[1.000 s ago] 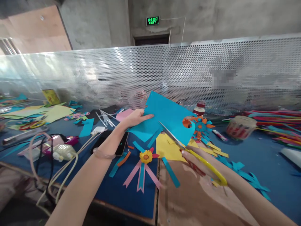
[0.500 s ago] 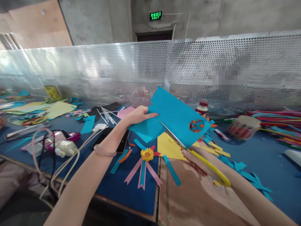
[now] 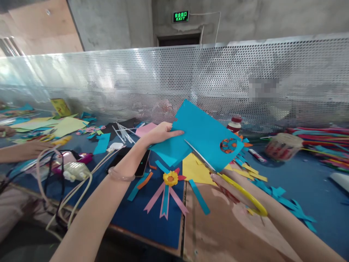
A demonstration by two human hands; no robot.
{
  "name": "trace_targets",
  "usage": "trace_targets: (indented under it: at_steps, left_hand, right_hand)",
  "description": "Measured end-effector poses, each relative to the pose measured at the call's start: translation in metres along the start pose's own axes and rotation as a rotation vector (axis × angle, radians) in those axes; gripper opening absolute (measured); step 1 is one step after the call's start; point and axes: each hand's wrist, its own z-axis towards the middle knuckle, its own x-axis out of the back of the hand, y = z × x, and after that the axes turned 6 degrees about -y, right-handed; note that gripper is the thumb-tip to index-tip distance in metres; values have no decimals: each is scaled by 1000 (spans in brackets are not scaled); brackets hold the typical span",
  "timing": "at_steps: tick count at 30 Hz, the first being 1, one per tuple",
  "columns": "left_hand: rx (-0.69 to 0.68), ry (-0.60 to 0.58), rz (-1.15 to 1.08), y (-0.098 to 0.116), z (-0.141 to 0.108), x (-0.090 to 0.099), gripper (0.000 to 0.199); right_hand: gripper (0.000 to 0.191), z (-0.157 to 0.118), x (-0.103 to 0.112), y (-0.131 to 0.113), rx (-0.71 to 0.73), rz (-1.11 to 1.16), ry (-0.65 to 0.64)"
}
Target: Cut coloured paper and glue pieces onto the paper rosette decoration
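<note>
My left hand [image 3: 166,132] is closed on a sheet of blue paper [image 3: 200,125], thumb on top, holding it up above the table. My right hand [image 3: 226,185] grips a pair of yellow-handled scissors [image 3: 245,194]. Their blades lie along a cut in the sheet, which runs from its lower edge toward my left thumb. Below the sheet rests a paper rosette with a yellow flower [image 3: 170,178] and pink and blue tails. A sheet of yellow paper [image 3: 192,171] lies partly under the blue one, beside a loose blue strip [image 3: 200,196].
A co-worker's hand [image 3: 36,149] reaches in from the left, near yellow scissors. Cables [image 3: 79,193] and a dark phone [image 3: 141,165] lie left of the rosette. Behind the sheet stand a red-capped bottle [image 3: 235,123] and a perforated metal screen [image 3: 131,72]. A roll of tape [image 3: 283,146] sits at right.
A co-worker's hand and forearm have come in from the left, beside the cables. My hands, the blue sheet and the scissors stay almost where they were.
</note>
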Motion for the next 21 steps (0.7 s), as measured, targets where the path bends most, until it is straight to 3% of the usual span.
trace_targets:
  at_steps: [6,14,21]
  left_hand:
    - [6,-6,-20,-1,0,-1,38]
    - [13,-4,-24,3,-1,-1,36]
    - [21,-10,-5,2,-1,0,35]
  right_hand:
    - [41,-1,0,1,-53,5,-30]
    - [49,-1,0,-3,-2,12,-12]
    - [42,-1,0,-2,-51,35,-7]
